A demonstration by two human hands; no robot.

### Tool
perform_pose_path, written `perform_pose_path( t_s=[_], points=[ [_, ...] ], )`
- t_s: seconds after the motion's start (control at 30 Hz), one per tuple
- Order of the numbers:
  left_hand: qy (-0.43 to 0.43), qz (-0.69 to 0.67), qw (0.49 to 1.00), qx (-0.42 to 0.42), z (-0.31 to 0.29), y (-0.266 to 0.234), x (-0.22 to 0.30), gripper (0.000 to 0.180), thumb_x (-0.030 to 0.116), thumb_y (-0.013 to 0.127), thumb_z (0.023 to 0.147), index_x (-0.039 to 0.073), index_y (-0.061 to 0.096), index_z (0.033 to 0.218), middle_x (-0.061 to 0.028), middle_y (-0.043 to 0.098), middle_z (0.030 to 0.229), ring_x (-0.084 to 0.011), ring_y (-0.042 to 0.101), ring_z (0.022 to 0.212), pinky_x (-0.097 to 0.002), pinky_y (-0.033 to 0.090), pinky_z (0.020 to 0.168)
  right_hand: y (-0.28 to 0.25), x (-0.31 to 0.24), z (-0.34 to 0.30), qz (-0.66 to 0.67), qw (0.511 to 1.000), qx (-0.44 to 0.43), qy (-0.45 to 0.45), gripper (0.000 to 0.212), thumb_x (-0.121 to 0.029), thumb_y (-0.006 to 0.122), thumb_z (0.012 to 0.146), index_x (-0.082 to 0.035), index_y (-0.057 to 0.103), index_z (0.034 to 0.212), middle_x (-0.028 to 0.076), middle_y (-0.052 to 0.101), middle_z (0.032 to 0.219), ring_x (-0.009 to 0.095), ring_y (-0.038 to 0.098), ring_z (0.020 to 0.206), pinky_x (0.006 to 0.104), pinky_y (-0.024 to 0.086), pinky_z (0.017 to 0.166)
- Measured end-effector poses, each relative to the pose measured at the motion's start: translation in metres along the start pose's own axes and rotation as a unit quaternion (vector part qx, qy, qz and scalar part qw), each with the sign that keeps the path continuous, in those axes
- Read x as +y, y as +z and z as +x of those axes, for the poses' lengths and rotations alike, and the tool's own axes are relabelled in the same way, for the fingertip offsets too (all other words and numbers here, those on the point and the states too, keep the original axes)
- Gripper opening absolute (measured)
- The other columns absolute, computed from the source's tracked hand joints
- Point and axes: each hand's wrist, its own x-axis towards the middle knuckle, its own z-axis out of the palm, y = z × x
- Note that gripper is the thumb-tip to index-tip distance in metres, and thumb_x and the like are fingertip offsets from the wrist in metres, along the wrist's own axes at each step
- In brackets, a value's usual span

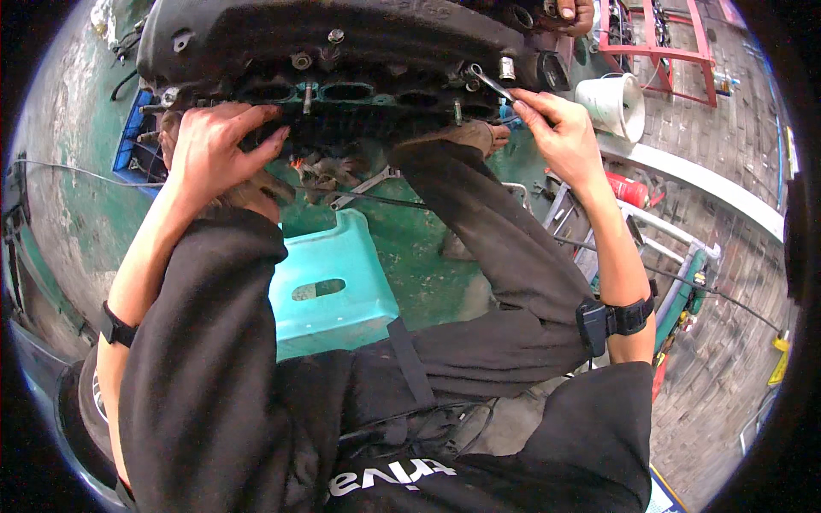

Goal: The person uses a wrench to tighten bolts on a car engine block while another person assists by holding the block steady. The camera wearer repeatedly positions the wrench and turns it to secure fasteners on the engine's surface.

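Observation:
A dark, greasy engine block (342, 51) lies across the far side, with oval ports and studs along its near edge. My right hand (560, 132) is closed round the near end of a wrench (494, 85). The wrench's ring end sits at a bolt on the block's right part. Over the left end of the near edge, my left hand (218, 145) rests with thumb and fingers apart, holding nothing I can see. Its fingertips are partly lost against the dark metal. Another person's hand (575, 13) touches the block at the far right.
Below me stands a turquoise plastic stool (333, 265). A larger wrench (368, 188) lies on the green floor beyond it. To the left is a blue tray (132, 141); to the right are a white bucket (611, 107), red metal frame (658, 51) and red cylinder (629, 190).

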Motion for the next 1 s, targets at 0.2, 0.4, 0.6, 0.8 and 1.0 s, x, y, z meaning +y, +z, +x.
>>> perform_pose_path(
  t_s=[0.2, 0.4, 0.6, 0.8, 1.0],
  points=[
    [-0.001, 0.007, 1.0, 0.003, -0.001, 0.003, 0.0, 0.023, 0.026, 0.072, 0.076, 0.005, 0.07, 0.086, -0.0109, 0.067, 0.075, -0.0279, 0.065, 0.067, -0.0367, 0.051, 0.059, -0.006, 0.005, 0.01, -0.054, 0.997, -0.014, -0.056, 0.021, -0.015, 0.064, 0.086, 0.001, 0.068, 0.099, 0.016, 0.066, 0.079, 0.028, 0.063, 0.067, 0.033, 0.048, 0.062],
    [0.01, 0.016, 1.0, 0.002, -0.002, 0.002, -0.001, 0.024, 0.027, 0.07, 0.076, 0.006, 0.069, 0.087, -0.0108, 0.067, 0.076, -0.0281, 0.065, 0.067, -0.0372, 0.051, 0.059, -0.008, -0.011, 0.013, 0.016, 0.997, -0.063, 0.052, 0.025, -0.018, 0.06, 0.091, 0.001, 0.066, 0.106, 0.007, 0.061, 0.065, 0.013, 0.056, 0.054, 0.0264, 0.042, 0.05],
    [0.014, 0.011, 0.999, 0.027, -0.002, 0.006, -0.002, 0.023, 0.027, 0.07, 0.077, 0.006, 0.069, 0.087, -0.0106, 0.066, 0.074, -0.0281, 0.064, 0.067, -0.0376, 0.051, 0.059, 0.004, -0.024, 0.006, 0.465, 0.761, -0.188, 0.413, 0.031, -0.024, 0.048, 0.099, -0.001, 0.057, 0.118, -0.003, 0.04, 0.056, 0.004, 0.028, 0.035, 0.0187, 0.021, 0.032],
    [0.014, 0.017, 1.0, 0.013, -0.005, 0.007, -0.004, 0.024, 0.028, 0.068, 0.078, 0.006, 0.069, 0.088, -0.0108, 0.065, 0.073, -0.0285, 0.064, 0.067, -0.0376, 0.051, 0.06, 0.007, -0.028, 0.0, 0.449, 0.788, -0.178, 0.382, 0.029, -0.026, 0.047, 0.099, -0.005, 0.058, 0.116, -0.002, 0.04, 0.055, 0.005, 0.028, 0.035, 0.02, 0.021, 0.032],
    [0.007, 0.012, 1.0, 0.027, -0.005, 0.008, -0.002, 0.022, 0.026, 0.069, 0.078, 0.006, 0.069, 0.088, -0.0117, 0.065, 0.073, -0.0291, 0.064, 0.067, -0.0382, 0.051, 0.059, 0.0, -0.035, 0.005, 0.444, 0.782, -0.195, 0.392, 0.029, -0.023, 0.045, 0.1, -0.001, 0.056, 0.115, -0.003, 0.039, 0.052, 0.004, 0.025, 0.032, 0.019, 0.021, 0.029]
  ],
)
